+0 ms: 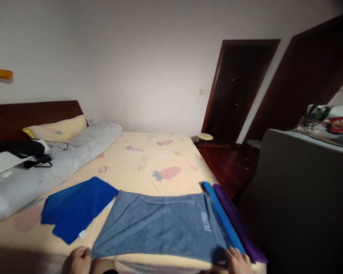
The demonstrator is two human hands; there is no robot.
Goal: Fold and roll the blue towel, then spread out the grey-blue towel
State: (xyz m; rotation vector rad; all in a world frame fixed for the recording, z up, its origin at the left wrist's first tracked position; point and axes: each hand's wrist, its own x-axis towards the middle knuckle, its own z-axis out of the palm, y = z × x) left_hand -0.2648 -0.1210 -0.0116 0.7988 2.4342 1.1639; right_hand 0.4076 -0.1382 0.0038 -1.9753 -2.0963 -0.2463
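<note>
A grey-blue towel (160,224) with light lettering near its right end is spread on the bed. My left hand (80,260) is closed at the towel's near left corner, fingers curled on its edge. At the near right corner, my right hand (238,261) grips the fabric, with its fingertips bent over the edge. Left of the towel lies a bright blue cloth (80,207), unevenly folded, with a white tag. Along the towel's right side run a rolled blue cloth (224,217) and, beside it, a rolled purple cloth (238,220).
The bed (148,156) has a cream sheet with a fruit pattern. A long grey bundle of bedding (74,163) carries a phone (31,164) and a black bag (14,147). A dark grey panel (297,201) stands at right; a stool (205,136) is beyond the bed.
</note>
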